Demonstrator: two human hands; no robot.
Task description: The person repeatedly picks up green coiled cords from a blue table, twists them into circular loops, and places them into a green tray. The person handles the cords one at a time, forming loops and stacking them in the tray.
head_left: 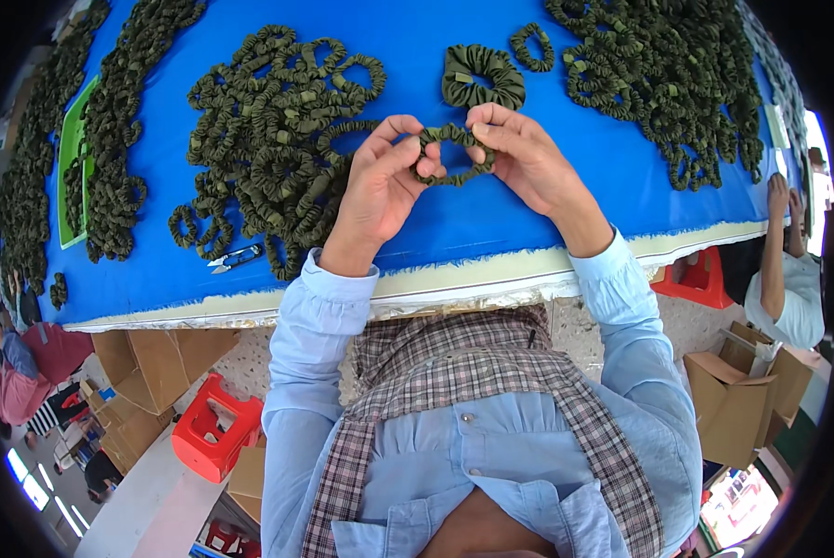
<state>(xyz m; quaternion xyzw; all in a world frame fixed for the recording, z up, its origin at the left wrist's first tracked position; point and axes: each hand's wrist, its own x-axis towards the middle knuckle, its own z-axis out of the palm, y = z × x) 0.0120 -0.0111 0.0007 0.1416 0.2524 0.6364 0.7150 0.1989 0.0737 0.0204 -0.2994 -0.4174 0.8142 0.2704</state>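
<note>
Between both hands I hold a dark green scrunchie (456, 177), its ring spread a little above the blue table cover. My left hand (384, 181) pinches its left side, and my right hand (524, 153) grips the right side with thumb and fingers. Just beyond my hands lies a wider, fuller green scrunchie (482, 76) with a small pale tag. A single narrow scrunchie (532, 47) rests to its right. Close by my left hand spreads a heap of scrunchies (268, 139). Small blue-handled thread snips (237, 259) lie at that heap's near edge.
Another large scrunchie heap (668, 74) covers the far right. At the left, more piles (115, 139) surround a green tray (71, 167). Below the table edge stand red stools (214, 426) and cardboard boxes (733, 400). A co-worker (789, 279) is at the right edge.
</note>
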